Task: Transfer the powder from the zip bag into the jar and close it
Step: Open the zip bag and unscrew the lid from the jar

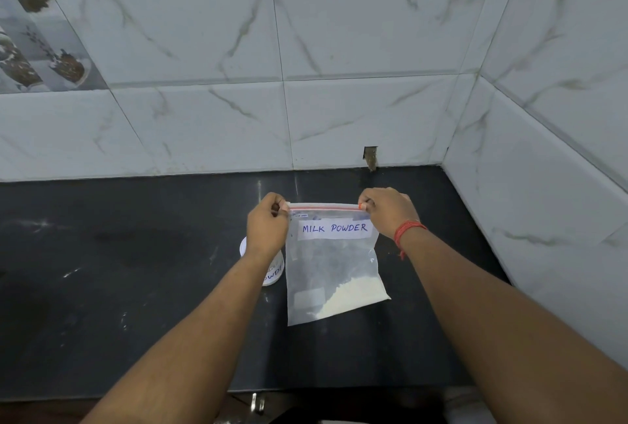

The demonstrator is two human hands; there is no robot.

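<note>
A clear zip bag (331,264) labelled "MILK POWDER" hangs upright over the black counter, its red zip strip along the top. White powder (346,298) lies in its lower right corner. My left hand (266,228) pinches the bag's top left corner. My right hand (387,211) pinches the top right corner. A small white jar (273,270) stands on the counter just left of the bag, mostly hidden behind my left wrist; I cannot tell whether it has a lid on.
The black counter (136,270) runs left and forward, with faint powder marks on it. White marble-look tiled walls (339,100) close in at the back and the right. The counter's front edge lies near the bottom.
</note>
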